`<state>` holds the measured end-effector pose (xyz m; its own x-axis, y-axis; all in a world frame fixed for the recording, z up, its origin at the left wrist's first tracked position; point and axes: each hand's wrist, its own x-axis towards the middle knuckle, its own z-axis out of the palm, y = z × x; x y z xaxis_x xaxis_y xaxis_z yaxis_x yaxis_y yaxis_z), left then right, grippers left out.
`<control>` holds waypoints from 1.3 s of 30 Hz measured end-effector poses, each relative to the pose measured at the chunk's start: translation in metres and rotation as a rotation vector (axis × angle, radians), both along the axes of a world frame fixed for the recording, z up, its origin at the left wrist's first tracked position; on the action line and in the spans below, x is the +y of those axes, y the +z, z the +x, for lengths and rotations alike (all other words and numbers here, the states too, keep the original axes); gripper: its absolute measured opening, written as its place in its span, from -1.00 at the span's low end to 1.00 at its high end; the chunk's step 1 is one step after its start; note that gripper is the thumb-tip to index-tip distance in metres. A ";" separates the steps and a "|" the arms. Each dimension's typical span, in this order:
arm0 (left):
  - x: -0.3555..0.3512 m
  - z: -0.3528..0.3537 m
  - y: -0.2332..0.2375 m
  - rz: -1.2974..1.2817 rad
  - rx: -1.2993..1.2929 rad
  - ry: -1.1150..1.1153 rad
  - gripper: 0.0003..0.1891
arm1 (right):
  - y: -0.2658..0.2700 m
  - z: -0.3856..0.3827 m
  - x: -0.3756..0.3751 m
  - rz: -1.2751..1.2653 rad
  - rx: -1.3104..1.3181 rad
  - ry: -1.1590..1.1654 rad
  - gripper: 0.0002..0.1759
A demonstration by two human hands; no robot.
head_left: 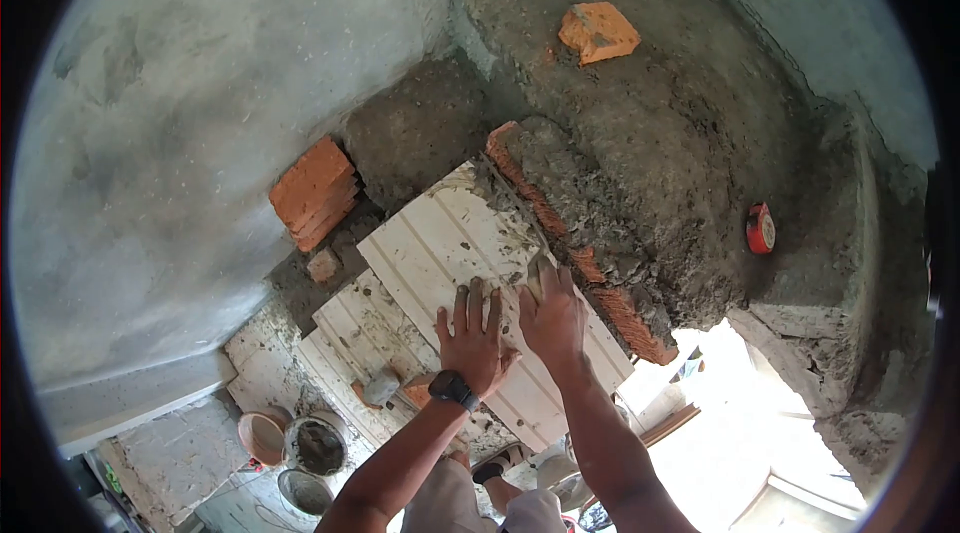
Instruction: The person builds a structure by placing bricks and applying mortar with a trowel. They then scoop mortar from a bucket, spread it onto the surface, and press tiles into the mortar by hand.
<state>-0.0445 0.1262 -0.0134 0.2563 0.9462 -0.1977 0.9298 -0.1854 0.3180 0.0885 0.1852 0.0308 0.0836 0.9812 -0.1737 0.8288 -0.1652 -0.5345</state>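
My left hand (474, 341) lies flat with its fingers spread on a pale ribbed panel (430, 243) smeared with mortar. A dark watch is on that wrist. My right hand (553, 318) rests on the same panel, closer to the brick edge, with its fingers closed round a small tool handle (536, 278) that is mostly hidden. Beside it, a row of red bricks (628, 321) runs along the panel's upper right side, with rough wet mortar (590, 198) piled behind.
Orange bricks (313, 191) lean by the left wall. A broken brick (600, 32) and a red tape measure (760, 228) lie on the mortar-covered ledge. Buckets (315, 445) stand at the lower left. A stone (381, 386) sits on a lower panel. At lower right is a bright opening.
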 end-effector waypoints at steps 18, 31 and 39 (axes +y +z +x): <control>-0.011 -0.013 -0.027 0.006 0.054 -0.130 -0.01 | 0.003 -0.033 -0.021 -0.250 0.830 -0.093 -0.66; -0.023 -0.021 -0.034 0.065 0.122 -0.279 -0.18 | -0.020 -0.041 0.000 -0.538 1.670 -0.480 -0.61; -0.025 -0.024 -0.050 -0.063 0.119 -0.289 -0.22 | -0.019 -0.065 -0.006 -0.521 1.824 -0.409 -0.63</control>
